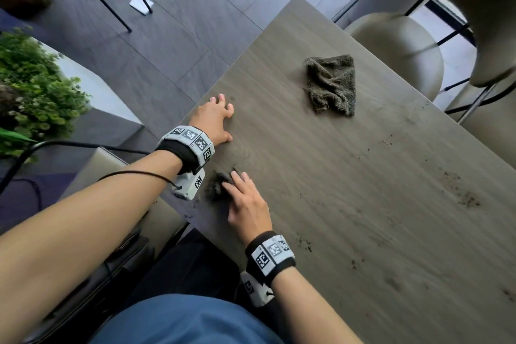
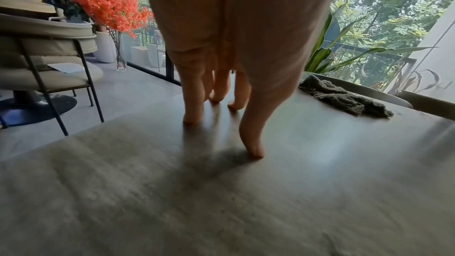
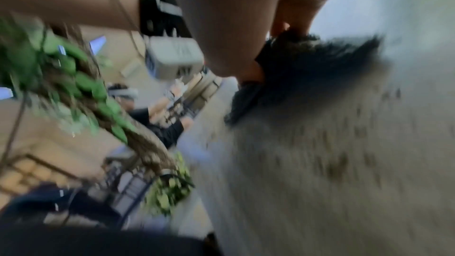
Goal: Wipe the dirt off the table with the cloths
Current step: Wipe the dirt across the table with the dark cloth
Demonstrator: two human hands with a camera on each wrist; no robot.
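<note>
A: The right hand (image 1: pixel 247 204) presses a dark cloth (image 1: pixel 219 184), fingers curled on it, at the tabletop's (image 1: pixel 349 204) left edge; the left hand (image 1: pixel 215 119) lies flat, spread.

B: The risk: dirt (image 1: pixel 469 200) near the right edge gets missed, or crumbs get swept onto the floor.

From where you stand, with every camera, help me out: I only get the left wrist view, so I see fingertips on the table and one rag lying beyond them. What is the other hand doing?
Observer: The right hand is pressing a second, darker cloth onto the table, near the edge closest to the person.
Operator: Is any dirt left?
Observer: Yes, dark crumbs are scattered over the table's right side, which your view misses.
Operator: And the rag I see, is anyone touching it?
Observer: No, the rag lies alone; the left hand rests flat well short of it.
</note>
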